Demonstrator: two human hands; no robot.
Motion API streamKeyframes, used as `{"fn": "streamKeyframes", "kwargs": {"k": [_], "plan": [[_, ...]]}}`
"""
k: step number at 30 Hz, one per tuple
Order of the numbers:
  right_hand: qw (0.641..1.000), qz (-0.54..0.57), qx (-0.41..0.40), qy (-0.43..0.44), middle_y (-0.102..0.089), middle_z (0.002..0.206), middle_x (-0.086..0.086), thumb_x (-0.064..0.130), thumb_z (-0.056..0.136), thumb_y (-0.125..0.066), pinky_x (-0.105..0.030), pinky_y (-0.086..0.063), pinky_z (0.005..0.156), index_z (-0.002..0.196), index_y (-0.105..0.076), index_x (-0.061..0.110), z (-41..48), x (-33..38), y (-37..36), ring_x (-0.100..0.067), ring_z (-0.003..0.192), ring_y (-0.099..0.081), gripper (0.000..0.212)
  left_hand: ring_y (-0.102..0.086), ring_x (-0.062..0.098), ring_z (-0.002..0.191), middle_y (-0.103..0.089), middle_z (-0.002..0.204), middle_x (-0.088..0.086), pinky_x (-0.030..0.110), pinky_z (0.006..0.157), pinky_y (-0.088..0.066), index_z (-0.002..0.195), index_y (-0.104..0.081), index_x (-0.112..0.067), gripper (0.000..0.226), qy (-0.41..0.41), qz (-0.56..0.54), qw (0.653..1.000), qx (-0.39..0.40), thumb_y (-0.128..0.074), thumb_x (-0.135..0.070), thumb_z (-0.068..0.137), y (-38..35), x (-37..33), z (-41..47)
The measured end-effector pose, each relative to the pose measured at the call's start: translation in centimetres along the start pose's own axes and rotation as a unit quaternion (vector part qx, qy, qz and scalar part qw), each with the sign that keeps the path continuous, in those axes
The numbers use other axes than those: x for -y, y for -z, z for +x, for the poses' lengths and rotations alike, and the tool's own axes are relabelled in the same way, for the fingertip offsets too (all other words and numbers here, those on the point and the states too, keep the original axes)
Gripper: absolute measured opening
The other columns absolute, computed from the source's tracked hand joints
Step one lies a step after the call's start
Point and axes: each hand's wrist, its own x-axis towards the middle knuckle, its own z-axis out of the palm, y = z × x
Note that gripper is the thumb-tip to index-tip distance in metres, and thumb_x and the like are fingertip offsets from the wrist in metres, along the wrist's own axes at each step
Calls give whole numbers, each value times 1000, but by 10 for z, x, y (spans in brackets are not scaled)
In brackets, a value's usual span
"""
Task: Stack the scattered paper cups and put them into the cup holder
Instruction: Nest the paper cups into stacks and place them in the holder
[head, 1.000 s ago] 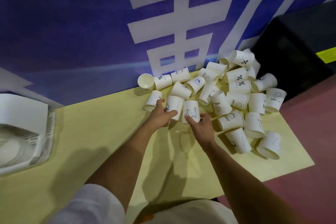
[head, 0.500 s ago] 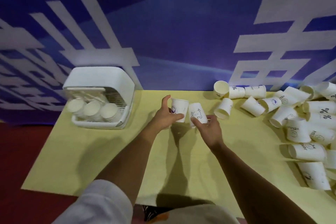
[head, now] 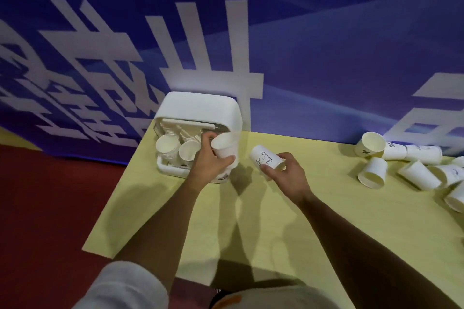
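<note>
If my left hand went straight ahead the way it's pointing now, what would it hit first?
Most likely the white cup holder: the left hand, gripping a paper cup, points into its open front, beside the cup stacks already inside. Depth is unclear, so the cup may already touch it.

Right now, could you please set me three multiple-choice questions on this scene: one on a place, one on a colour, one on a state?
1. Where on the table does the cup holder stand? A. far left corner B. far right corner C. near edge
2. What colour is the table top? A. red B. pale yellow C. black
3. What is the right hand doing? A. resting flat B. pointing C. gripping one bear-print cup
Answers: 1 A: it fills the far left corner. 2 B: the bare surface is pale yellow. 3 C: its fingers curl round that cup.
</note>
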Motion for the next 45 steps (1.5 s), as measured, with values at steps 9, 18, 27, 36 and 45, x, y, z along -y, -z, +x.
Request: {"fn": "streamKeyframes", "kwargs": {"k": [9,18,27,36,45], "plan": [[996,-84,-38,-20,-50,129,-9,44,76,-79,-37,-48,91,135,-43,15,-6,21,-46,-27,111,-55,75,-55,33,103,-54,108,5,40,84,-48,121,-32,-28,75,-23,106,994,0,-84,-24,66,41,33,23],[991,-124,-43,-15,-47,132,-8,39,76,-80,-34,-46,88,138,-40,14,-20,25,-49,-26,113,-54,78,-53,30,114,-57,117,-2,44,96,-44,124,-31,-25,81,-10,114,993,25,-88,-32,66,29,43,31],[991,-119,-47,28,-48,135,-9,46,78,-77,-37,-48,91,139,-39,12,-10,47,-39,-27,115,-55,79,-53,20,116,-60,127,-11,33,96,-44,126,-56,-32,57,-159,179,958,159,-77,-24,74,19,25,23],[992,-95,29,73,-53,136,1,53,71,-78,-36,-49,94,142,-39,17,-12,53,-44,-19,113,-57,88,-40,13,113,-53,120,-14,32,91,-37,123,-55,-31,69,-254,269,919,139,-81,-50,62,5,6,0],[983,-173,9,56,-49,141,-9,51,94,-55,-37,-48,93,140,-43,15,-15,33,-44,-21,105,-61,60,-57,25,106,-61,117,2,34,83,-46,122,-42,-20,74,-120,105,987,-1,-88,-32,65,30,18,18]]}}
